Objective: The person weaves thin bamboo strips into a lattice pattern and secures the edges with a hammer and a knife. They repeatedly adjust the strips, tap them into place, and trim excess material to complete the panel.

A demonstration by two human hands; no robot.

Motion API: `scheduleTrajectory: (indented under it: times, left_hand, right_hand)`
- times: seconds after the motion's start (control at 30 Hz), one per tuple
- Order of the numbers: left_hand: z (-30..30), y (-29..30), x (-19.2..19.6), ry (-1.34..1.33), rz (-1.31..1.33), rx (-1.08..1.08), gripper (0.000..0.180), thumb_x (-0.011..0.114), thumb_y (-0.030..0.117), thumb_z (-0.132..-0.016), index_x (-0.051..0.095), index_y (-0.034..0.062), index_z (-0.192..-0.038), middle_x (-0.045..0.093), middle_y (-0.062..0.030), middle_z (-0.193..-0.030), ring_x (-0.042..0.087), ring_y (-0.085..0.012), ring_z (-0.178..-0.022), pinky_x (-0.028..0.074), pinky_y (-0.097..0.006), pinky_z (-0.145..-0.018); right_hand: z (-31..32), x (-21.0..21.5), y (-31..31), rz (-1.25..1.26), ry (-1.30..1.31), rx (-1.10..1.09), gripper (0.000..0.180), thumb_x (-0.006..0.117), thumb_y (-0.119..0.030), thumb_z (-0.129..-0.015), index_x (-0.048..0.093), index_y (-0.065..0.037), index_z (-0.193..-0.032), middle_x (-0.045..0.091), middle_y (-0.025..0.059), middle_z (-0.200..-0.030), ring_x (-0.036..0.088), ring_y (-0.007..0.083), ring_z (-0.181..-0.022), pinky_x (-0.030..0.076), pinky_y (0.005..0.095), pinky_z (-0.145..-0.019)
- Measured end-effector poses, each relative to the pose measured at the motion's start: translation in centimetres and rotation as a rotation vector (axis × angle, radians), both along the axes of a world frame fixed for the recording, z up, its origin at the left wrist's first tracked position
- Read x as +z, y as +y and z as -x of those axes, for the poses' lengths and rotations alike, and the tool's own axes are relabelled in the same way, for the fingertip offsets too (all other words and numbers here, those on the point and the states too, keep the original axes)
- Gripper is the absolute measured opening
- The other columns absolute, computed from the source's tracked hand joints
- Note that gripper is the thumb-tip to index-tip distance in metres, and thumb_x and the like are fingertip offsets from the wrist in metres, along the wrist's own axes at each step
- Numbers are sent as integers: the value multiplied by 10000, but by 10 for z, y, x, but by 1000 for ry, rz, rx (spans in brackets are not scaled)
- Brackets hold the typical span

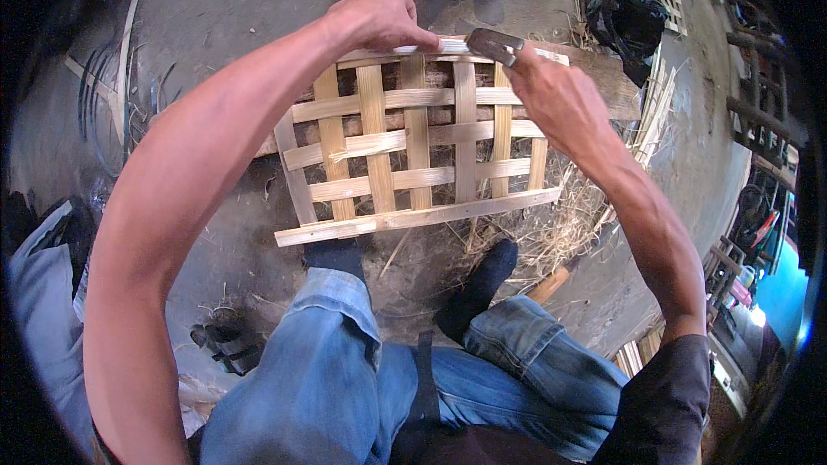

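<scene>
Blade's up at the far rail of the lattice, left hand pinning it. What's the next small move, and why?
Probably a short, controlled stroke of the blade along the far strip, away from the left hand. The right hand has the tool against the top edge of the bamboo lattice, and the left fingertips press that same strip close beside the blade, so keep it short.
</scene>
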State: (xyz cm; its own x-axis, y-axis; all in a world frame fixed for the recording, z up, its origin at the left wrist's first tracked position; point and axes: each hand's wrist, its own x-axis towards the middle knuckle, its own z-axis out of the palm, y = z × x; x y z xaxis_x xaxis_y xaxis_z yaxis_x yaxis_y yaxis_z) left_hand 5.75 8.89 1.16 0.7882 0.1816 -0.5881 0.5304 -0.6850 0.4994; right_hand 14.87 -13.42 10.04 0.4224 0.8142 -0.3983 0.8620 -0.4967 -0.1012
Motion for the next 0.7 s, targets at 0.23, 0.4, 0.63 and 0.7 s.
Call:
scheduleTrajectory:
  times: [0.23,0.4,0.63,0.7]
  left_hand:
    - [-4,1,-5,-82,7,-11,597,757,609,-623,701,74,-883,689,-95,-796,660,-237,-736,521,-380,-682]
    - [-1,-2,2,-66,55,40,546,762,572,-634,685,68,-830,690,-112,-797,656,-241,-753,513,-374,-685]
    - [2,-1,-6,-42,-1,6,585,750,603,-620,687,82,-881,693,-99,-805,662,-238,-755,526,-394,-688]
    - [-4,-4,2,-32,-21,0,592,737,616,-626,691,99,-911,706,-103,-844,678,-254,-792,537,-410,-719]
  right_hand:
    - [-3,-17,-19,-134,46,-31,268,514,-241,-989,546,-2,-1105,621,240,-689,653,402,-636,515,484,-546]
    - [6,-4,-17,-314,127,-150,302,482,-284,-997,491,0,-1100,624,244,-676,626,453,-633,502,522,-558]
    - [10,-17,-22,-485,100,-127,278,491,-262,-1008,546,-5,-1096,606,244,-693,620,438,-637,476,504,-552]
    - [8,-33,-28,-314,67,-152,269,507,-255,-988,564,-16,-1098,618,242,-692,627,447,-661,493,516,-577]
